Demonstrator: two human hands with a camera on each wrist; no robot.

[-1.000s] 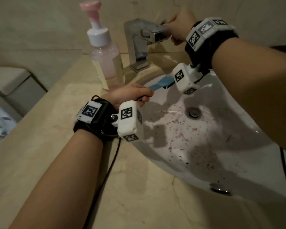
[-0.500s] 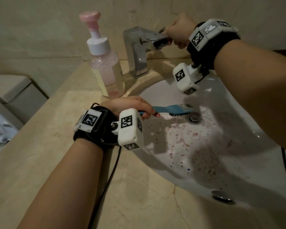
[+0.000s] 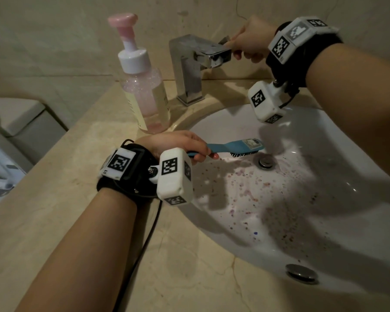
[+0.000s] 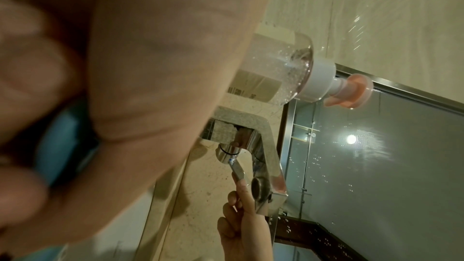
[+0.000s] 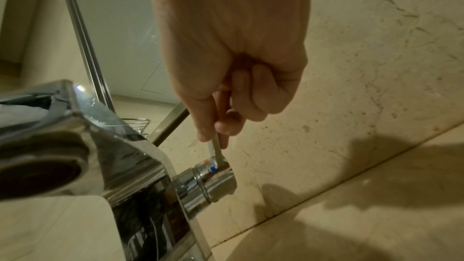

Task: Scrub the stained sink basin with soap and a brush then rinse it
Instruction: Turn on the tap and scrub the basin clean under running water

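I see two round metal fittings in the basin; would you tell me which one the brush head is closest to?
The drain plug at the basin's bottom, just below the blue brush's bristles. The overflow cap sits apart on the near wall.

Blue brush (image 3: 236,147) level above speckled, purple-stained white sink basin (image 3: 279,199), near drain (image 3: 265,162).

Beige marble countertop (image 3: 54,210); marble wall (image 3: 54,41); mirror (image 4: 376,166) above; toilet tank (image 3: 16,122) far left.
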